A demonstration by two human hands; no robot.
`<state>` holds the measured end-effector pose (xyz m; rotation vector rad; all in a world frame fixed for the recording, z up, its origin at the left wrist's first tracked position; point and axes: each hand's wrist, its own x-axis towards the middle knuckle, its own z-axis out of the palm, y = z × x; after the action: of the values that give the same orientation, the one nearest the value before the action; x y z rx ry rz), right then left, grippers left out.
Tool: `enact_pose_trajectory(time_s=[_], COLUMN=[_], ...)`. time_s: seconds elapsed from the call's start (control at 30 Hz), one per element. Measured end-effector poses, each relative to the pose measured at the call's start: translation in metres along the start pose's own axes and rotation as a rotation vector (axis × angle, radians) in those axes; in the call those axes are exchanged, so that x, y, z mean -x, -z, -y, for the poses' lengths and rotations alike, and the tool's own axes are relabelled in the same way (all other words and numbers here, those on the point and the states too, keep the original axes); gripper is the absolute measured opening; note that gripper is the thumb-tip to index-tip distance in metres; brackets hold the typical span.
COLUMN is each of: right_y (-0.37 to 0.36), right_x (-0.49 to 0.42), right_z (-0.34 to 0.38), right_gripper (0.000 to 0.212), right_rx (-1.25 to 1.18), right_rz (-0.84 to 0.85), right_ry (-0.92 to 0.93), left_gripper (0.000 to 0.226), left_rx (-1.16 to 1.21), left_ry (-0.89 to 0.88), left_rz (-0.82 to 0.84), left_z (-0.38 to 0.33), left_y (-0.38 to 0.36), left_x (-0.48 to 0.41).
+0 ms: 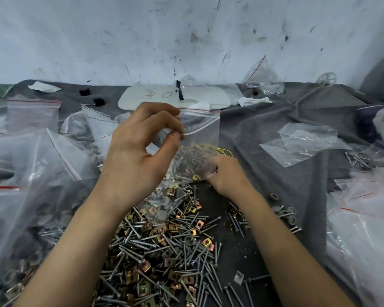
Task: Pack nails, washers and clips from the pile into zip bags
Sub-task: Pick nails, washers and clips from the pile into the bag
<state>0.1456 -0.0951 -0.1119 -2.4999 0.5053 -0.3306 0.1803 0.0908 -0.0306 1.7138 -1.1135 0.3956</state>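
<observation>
At the far left, filled zip bags (31, 162) with red seal lines lay heaped on the grey-covered bench (275, 120). The left hand (133, 156) was raised above the far edge of the pile (164, 251). Its fingers (175, 135) were curled, with the thumb tip and fingertips pinched together on the left edge of a clear zip bag (200, 129), just below the seal strip. The top of the bag stood upright, and its lower part sagged toward the pile, holding nails, brass-coloured clips and grey washers.

Below both forearms, the pile of loose nails, square clips and washers spread across the dark cloth toward the near edge. Behind the bag, a white board (155, 96) with handwriting lay flat near the wall.

The right hand (226, 176) sat lower, against the bag's filled bottom right. Its thumb lay on the plastic, and its fingers were curled away from the camera and hidden. Whether they gripped the bag or held loose parts could not be told. Just right of that forearm, a few washers (284, 211) lay on the cloth. Farther right were flat empty bags (302, 145), and a bag of small silver parts (264, 80) stood at the back against the wall.
</observation>
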Motion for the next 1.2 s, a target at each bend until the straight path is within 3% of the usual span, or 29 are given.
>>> enact_pose_trajectory(time_s=[0.1, 0.23, 0.33, 0.43, 0.57, 0.7, 0.8, 0.87, 1.0, 1.13, 1.2], right_y=[0.016, 0.054, 0.085, 0.100, 0.104, 0.112, 0.114, 0.111, 0.083, 0.055, 0.049], right_x=[0.000, 0.006, 0.024, 0.042, 0.048, 0.048, 0.039, 0.034, 0.035, 0.030, 0.028], right_z=[-0.002, 0.012, 0.035, 0.058, 0.065, 0.060, 0.045, 0.034, 0.023, 0.025, 0.025], right_gripper=[0.004, 0.016, 0.013, 0.014, 0.009, 0.013, 0.022, 0.023, 0.008, 0.026, 0.026], right_rx=[-0.205, -0.654, -0.845, -0.684, -0.327, -0.422, -0.424, -0.255, 0.239, 0.323, 0.316], right_rz=[-0.091, -0.208, -0.277, -0.277, -0.197, -0.261, -0.337, -0.162, 0.431, 0.615, 0.668], right_ry=[0.002, 0.026, 0.251, 0.414, 0.429, 0.400, 0.244, 0.074, -0.187, -0.272, -0.284], left_gripper=[0.017, 0.018, 0.016, 0.013, 0.012, 0.013, 0.012, 0.013, 0.018, 0.025, 0.021], left_rx=[0.004, 0.043, 0.067, 0.060, 0.037, 0.029, 0.003, -0.027, -0.054, -0.070, -0.064], left_ry=[0.002, 0.026, 0.033, 0.028, 0.006, 0.022, 0.044, 0.035, 0.030, 0.008, 0.020], left_rz=[0.005, 0.050, 0.079, 0.101, 0.121, 0.075, 0.005, -0.030, -0.045, -0.028, -0.027], left_z=[0.000, 0.000, -0.002, -0.006, -0.009, -0.008, -0.006, -0.005, -0.003, -0.004, -0.004], left_y=[0.001, -0.001, -0.003, -0.004, -0.004, -0.004, -0.003, -0.001, 0.001, 0.001, 0.000], left_x=[0.000, 0.002, 0.002, 0.002, 0.002, 0.002, 0.001, 0.000, 0.000, -0.001, -0.001])
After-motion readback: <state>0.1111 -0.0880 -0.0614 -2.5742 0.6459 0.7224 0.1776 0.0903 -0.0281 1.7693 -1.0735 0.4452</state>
